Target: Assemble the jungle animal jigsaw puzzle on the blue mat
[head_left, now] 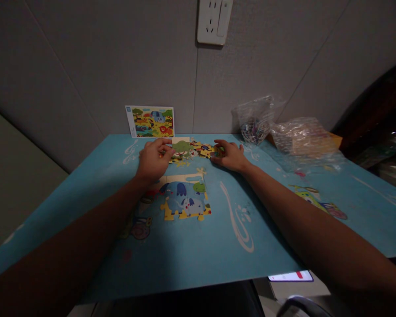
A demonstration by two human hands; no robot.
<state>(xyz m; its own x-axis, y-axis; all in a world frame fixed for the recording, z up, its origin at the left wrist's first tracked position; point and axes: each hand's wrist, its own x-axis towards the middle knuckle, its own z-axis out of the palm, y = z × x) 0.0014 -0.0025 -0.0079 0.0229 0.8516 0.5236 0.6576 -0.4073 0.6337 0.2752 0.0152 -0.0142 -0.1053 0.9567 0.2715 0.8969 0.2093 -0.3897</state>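
Observation:
My left hand (154,159) rests on the blue table mat (237,246), its fingers pinched on a joined puzzle section showing a green tree (181,147). My right hand (229,155) lies to the right, fingers curled over loose colourful puzzle pieces (203,150) at the far middle of the mat. Closer to me lies an assembled puzzle part with blue elephants (184,199). A reference picture card (151,121) leans against the wall behind my left hand.
Two crumpled clear plastic bags (255,116) (300,135) sit at the back right, one holding puzzle pieces. A wall socket (214,20) is above. A phone (291,276) lies below the mat's front edge. A dark wooden frame (376,105) stands at right.

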